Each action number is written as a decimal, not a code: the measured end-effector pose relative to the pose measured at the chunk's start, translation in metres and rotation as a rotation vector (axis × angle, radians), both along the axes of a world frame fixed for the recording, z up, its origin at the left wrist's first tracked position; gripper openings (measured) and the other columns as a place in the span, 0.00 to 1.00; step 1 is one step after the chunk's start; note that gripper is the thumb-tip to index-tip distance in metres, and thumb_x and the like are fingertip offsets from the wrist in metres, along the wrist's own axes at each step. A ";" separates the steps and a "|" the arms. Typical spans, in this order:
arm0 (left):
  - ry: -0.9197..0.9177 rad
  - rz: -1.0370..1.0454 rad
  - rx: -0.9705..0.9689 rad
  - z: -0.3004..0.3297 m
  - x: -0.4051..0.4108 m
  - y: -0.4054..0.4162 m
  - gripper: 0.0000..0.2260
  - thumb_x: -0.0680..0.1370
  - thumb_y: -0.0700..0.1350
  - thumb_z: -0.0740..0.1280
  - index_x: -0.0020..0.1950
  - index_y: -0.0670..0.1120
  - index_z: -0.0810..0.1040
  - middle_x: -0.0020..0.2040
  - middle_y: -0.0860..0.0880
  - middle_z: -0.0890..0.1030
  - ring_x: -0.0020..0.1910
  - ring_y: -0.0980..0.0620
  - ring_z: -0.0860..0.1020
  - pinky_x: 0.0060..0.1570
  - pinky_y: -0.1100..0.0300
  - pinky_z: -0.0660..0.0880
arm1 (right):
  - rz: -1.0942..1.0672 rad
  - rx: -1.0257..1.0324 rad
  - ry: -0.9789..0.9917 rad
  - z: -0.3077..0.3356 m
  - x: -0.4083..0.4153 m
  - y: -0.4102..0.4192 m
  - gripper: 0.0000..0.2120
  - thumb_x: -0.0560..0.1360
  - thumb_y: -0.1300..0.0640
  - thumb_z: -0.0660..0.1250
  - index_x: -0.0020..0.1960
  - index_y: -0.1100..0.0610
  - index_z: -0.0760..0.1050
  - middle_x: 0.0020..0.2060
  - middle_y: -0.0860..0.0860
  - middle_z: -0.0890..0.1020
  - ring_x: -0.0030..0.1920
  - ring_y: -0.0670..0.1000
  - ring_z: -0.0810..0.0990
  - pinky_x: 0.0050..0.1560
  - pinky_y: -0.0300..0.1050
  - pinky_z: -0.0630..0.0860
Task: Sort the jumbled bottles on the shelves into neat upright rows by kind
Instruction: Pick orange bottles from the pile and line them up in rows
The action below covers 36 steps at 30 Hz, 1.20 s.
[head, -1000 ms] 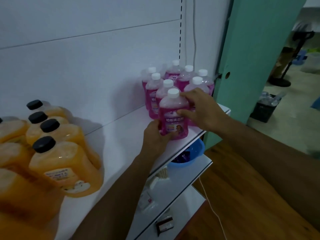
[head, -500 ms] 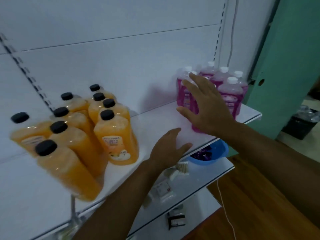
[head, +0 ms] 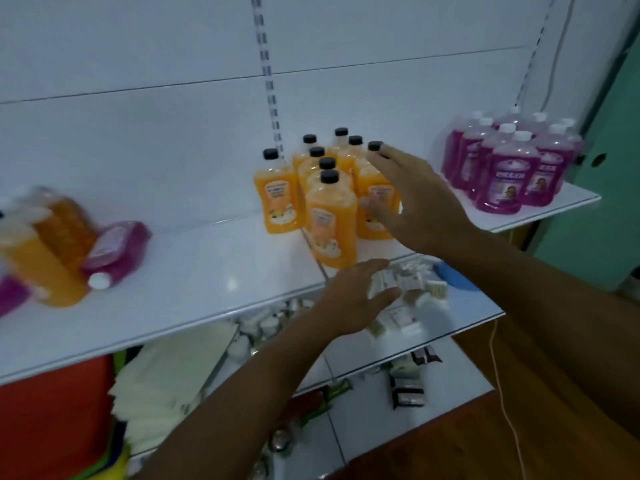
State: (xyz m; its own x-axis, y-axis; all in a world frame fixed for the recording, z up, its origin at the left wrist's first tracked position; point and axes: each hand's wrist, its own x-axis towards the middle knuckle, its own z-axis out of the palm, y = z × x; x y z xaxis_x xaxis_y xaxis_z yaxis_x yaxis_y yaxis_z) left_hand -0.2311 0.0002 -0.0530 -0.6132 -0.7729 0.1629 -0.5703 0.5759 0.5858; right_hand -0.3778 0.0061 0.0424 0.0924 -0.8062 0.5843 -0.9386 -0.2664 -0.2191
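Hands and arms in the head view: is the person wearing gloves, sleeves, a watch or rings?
Nothing worn shows. The left hand and right hand are bare, with no gloves, and no ring can be made out in the dim, slightly blurred picture. Both forearms are bare to the frame's edge: no sleeve, watch, bracelet or cable on them.

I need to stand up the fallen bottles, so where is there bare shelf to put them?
Bare top shelf lies between the fallen bottles at left and the upright orange bottles. A narrower strip separates the orange from the pink bottles, but the right hand hovers before it. The lower shelf is crowded.
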 end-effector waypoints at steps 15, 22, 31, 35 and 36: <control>0.093 0.626 0.048 -0.008 0.274 0.011 0.28 0.78 0.57 0.65 0.74 0.48 0.64 0.74 0.49 0.67 0.71 0.49 0.67 0.71 0.53 0.64 | 0.307 0.125 0.123 -0.026 0.247 -0.034 0.32 0.77 0.48 0.66 0.77 0.52 0.58 0.75 0.53 0.62 0.75 0.56 0.60 0.72 0.54 0.62; 0.241 0.959 0.082 -0.021 0.338 -0.046 0.22 0.78 0.50 0.66 0.70 0.45 0.66 0.66 0.46 0.75 0.61 0.46 0.75 0.60 0.53 0.73 | 0.546 0.338 0.193 -0.069 0.324 -0.132 0.36 0.75 0.48 0.69 0.77 0.53 0.56 0.77 0.53 0.59 0.75 0.56 0.58 0.73 0.53 0.61; 0.427 0.996 0.100 -0.020 0.364 -0.091 0.10 0.78 0.44 0.67 0.58 0.46 0.78 0.47 0.54 0.81 0.43 0.57 0.78 0.40 0.74 0.72 | 0.806 0.201 0.419 -0.108 0.386 -0.219 0.34 0.71 0.57 0.75 0.72 0.62 0.65 0.69 0.64 0.69 0.70 0.68 0.66 0.66 0.67 0.68; 0.731 1.007 0.289 -0.016 0.369 -0.096 0.13 0.73 0.46 0.71 0.56 0.46 0.81 0.48 0.49 0.84 0.49 0.49 0.82 0.51 0.49 0.81 | 0.793 0.167 0.414 -0.117 0.395 -0.228 0.33 0.72 0.57 0.74 0.71 0.64 0.65 0.67 0.65 0.71 0.68 0.70 0.67 0.64 0.69 0.70; 0.772 1.004 0.309 -0.015 0.368 -0.096 0.15 0.71 0.47 0.71 0.57 0.47 0.81 0.49 0.49 0.84 0.51 0.48 0.82 0.52 0.49 0.81 | 0.780 0.169 0.398 -0.116 0.395 -0.227 0.34 0.72 0.56 0.74 0.72 0.64 0.64 0.69 0.64 0.70 0.70 0.70 0.65 0.65 0.68 0.69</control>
